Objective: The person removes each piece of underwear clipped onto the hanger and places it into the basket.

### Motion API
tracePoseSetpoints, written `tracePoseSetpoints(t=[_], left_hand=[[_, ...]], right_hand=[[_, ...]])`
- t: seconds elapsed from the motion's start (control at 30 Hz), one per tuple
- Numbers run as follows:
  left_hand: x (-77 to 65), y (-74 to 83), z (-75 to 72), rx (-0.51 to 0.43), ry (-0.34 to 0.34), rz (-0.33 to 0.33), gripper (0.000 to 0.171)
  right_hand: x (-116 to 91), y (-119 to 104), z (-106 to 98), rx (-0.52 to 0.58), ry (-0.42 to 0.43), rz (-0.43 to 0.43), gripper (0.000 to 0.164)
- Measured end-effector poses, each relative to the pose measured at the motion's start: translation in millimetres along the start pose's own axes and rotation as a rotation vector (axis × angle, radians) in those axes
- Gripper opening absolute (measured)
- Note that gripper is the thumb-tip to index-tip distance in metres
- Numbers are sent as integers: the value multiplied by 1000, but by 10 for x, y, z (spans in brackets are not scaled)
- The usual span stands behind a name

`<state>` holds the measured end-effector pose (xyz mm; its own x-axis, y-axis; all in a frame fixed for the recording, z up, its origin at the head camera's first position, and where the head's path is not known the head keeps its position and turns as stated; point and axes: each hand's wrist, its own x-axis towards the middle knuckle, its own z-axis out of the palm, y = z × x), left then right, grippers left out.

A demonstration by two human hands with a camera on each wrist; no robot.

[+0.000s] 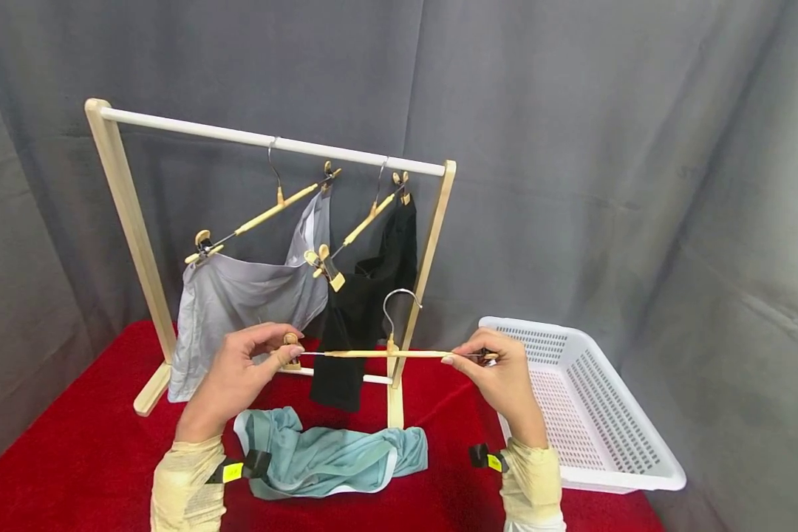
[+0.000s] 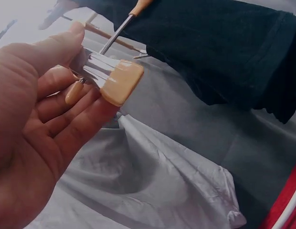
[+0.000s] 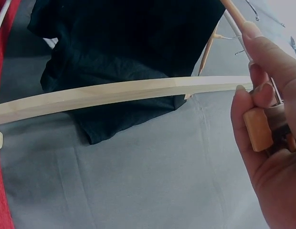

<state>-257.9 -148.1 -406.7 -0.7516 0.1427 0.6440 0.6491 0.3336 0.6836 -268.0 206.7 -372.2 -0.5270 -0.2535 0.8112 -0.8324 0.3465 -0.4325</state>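
Observation:
A clip hanger [image 1: 362, 354] with a metal hook and light wooden bar is held level between both hands, above a crumpled teal garment [image 1: 332, 454] with white trim. My left hand [image 1: 239, 369] pinches the wood-tipped clip [image 2: 121, 81] at its left end between thumb and fingers. At the other end, my right hand [image 1: 505, 373] grips the bar beside the second clip [image 3: 259, 130], which lies against the curled fingers in the right wrist view. Neither clip carries any cloth.
Behind the hands stands a wooden rack with a white rail [image 1: 193, 125]. Grey shorts [image 1: 253, 295] and a black garment [image 1: 346, 318] hang from it on similar clip hangers. A white plastic basket [image 1: 612, 384] sits at the right on the red cloth [image 1: 86, 443]. Grey curtains surround the table.

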Motion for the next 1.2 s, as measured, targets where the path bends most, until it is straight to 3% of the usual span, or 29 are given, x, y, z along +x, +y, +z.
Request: tracePoseSetpoints(t=[0.27, 0.43, 0.7, 0.83, 1.1, 1.2], left_hand=[[-21, 132, 4, 27, 35, -60, 20], [-4, 138, 31, 8, 56, -37, 20], [28, 120, 120, -83, -11, -62, 19], [42, 149, 159, -110, -8, -84, 20], [29, 125, 156, 18, 32, -66, 7], [20, 91, 146, 64, 23, -84, 13]], right_hand=[[1, -15, 4, 14, -2, 5, 13], [12, -34, 12, 25, -3, -7, 14], [16, -51, 31, 9, -4, -14, 13], [4, -59, 37, 3, -5, -9, 13], [22, -99, 65, -8, -20, -5, 13], [28, -126, 84, 2, -30, 14, 12]])
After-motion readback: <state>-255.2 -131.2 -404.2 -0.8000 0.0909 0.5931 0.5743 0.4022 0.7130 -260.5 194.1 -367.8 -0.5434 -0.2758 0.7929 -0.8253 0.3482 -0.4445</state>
